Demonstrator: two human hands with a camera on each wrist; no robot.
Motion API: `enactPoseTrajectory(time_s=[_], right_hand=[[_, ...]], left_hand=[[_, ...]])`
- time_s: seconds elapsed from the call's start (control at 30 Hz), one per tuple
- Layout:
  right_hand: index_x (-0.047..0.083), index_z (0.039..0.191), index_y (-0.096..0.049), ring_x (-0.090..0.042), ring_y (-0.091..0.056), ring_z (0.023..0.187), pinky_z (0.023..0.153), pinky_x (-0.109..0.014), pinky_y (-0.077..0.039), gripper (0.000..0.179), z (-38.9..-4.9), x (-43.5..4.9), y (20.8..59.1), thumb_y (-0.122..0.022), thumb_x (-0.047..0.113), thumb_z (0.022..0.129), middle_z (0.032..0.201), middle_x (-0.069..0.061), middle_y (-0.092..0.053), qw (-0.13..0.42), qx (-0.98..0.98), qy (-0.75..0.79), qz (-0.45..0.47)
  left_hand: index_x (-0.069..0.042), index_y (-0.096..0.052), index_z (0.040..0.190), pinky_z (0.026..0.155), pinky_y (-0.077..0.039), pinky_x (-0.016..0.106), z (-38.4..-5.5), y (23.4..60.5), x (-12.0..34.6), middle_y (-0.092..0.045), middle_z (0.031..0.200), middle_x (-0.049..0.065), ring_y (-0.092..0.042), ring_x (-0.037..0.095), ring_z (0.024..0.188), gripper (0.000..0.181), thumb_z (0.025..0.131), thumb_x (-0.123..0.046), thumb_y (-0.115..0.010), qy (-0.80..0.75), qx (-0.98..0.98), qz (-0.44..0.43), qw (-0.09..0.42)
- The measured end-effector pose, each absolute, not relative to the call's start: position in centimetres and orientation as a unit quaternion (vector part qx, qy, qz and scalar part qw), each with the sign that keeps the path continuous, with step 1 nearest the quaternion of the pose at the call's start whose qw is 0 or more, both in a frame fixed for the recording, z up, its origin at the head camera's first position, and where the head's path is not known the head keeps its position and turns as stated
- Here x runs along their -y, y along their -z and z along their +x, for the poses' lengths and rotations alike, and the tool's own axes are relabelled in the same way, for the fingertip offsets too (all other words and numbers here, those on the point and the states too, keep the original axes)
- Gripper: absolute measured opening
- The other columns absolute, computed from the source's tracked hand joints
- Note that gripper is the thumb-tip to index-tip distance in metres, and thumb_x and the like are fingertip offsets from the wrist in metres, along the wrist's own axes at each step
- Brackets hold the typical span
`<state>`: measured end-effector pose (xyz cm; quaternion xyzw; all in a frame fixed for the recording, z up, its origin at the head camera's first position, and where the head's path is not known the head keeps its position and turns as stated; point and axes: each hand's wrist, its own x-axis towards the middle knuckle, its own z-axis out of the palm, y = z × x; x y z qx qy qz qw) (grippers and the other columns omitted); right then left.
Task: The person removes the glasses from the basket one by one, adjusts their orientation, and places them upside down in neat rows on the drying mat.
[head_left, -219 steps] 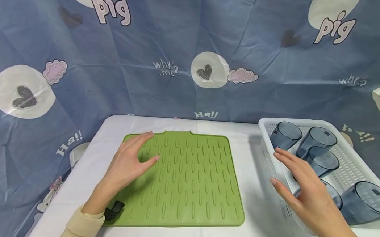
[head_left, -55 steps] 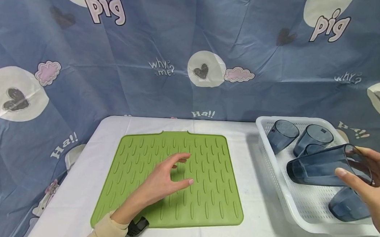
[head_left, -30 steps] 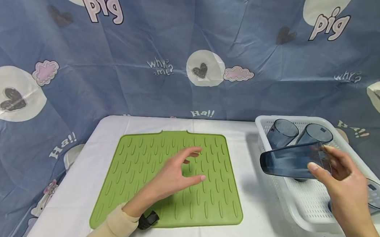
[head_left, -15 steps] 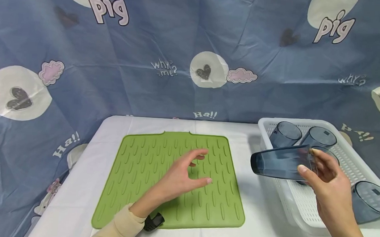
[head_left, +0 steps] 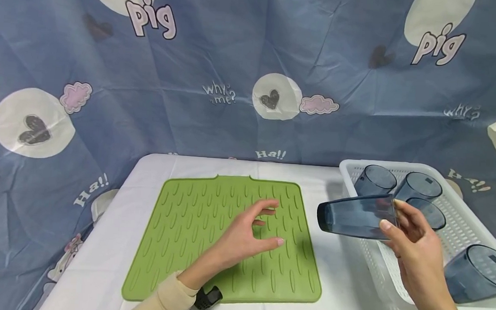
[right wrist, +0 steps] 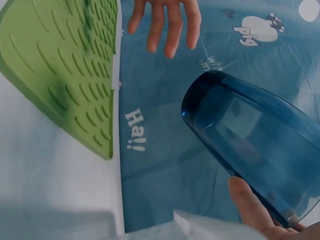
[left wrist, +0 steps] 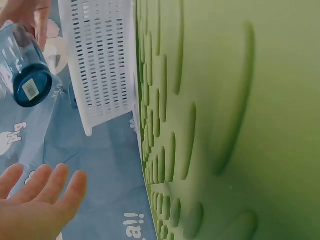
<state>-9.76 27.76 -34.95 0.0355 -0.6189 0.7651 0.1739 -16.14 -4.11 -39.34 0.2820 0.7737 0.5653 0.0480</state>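
Observation:
A translucent blue cup (head_left: 352,216) lies sideways in the air between the basket and the mat, its thick base pointing left. My right hand (head_left: 417,250) grips it near the rim, thumb in front and fingers behind. In the left wrist view a label shows on the base of that cup (left wrist: 31,90). My left hand (head_left: 243,240) hovers over the green ridged mat (head_left: 192,227), fingers and thumb spread apart, holding nothing. The white perforated basket (head_left: 383,277) at the right holds several more blue cups (head_left: 479,273), leaning at different angles.
A white cloth (head_left: 110,241) covers the table. Behind it hangs a blue printed curtain (head_left: 215,129). The basket's raised left rim (head_left: 349,180) stands just behind and below the held cup. Black straps (head_left: 208,298) sit on the wrists.
My right hand has taken the cup up out of the basket and carried it left past the basket's edge. My left hand has moved right over the mat.

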Motion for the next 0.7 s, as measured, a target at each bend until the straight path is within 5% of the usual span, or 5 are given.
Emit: enactPoseTrajectory(time_s=[0.3,0.7], right_hand=[[0.006,0.133,-0.049,-0.012,-0.065,0.102,0.074,-0.025,-0.058,0.045,-9.9,-26.0,35.3,-0.057,-0.012,0.092,0.121,-0.004,-0.062,0.157,0.628,-0.762,0.021],[0.005,0.131,-0.05,-0.014,-0.065,0.103,0.074,-0.027,-0.059,0.042,-10.0,-24.2,35.1,-0.055,-0.012,0.092,0.121,-0.005,-0.063,0.137,0.615,-0.776,0.035]], left_hand=[[-0.031,-0.04,0.146,0.109,-0.038,0.034,-16.1,39.6,3.4,-0.046,0.143,-0.012,-0.043,0.011,0.131,0.078,0.08,-0.032,-0.083,-0.586,-0.761,0.276,0.04],[-0.032,-0.041,0.145,0.108,-0.04,0.04,-15.9,39.6,2.8,-0.046,0.143,-0.012,-0.044,0.016,0.132,0.081,0.078,-0.026,-0.084,-0.617,-0.734,0.282,0.045]])
